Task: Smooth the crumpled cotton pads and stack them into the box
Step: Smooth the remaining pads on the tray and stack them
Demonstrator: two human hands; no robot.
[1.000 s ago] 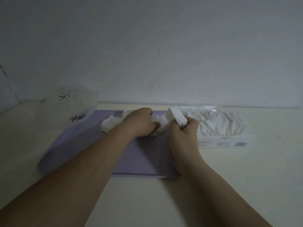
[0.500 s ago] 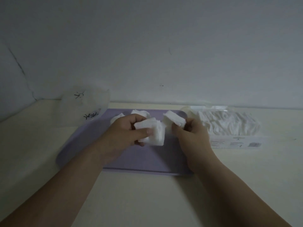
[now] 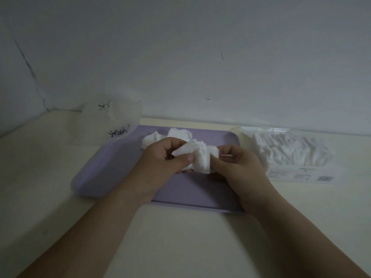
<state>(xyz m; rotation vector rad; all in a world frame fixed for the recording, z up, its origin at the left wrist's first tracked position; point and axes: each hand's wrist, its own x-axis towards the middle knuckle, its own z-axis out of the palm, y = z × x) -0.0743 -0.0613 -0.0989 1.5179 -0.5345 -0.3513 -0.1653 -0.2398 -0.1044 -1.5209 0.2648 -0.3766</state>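
Both hands hold one crumpled white cotton pad (image 3: 198, 157) above the lilac tray (image 3: 112, 169). My left hand (image 3: 166, 159) pinches its left part between thumb and fingers. My right hand (image 3: 239, 163) grips its right end. Two more crumpled pads (image 3: 174, 135) lie on the tray's far side, behind my left hand. The clear box (image 3: 297, 173) stands to the right of the tray, filled with a row of white pads (image 3: 289, 149).
A translucent plastic bag (image 3: 112, 117) with black marks sits at the tray's far left corner, against the wall. The wall runs close behind the tray and box. Cream tabletop (image 3: 180, 237) lies in front of the tray.
The two hands, which held separate pieces half a second ago, have come together on one pad. The view has shifted slightly, so tray and box sit further right.
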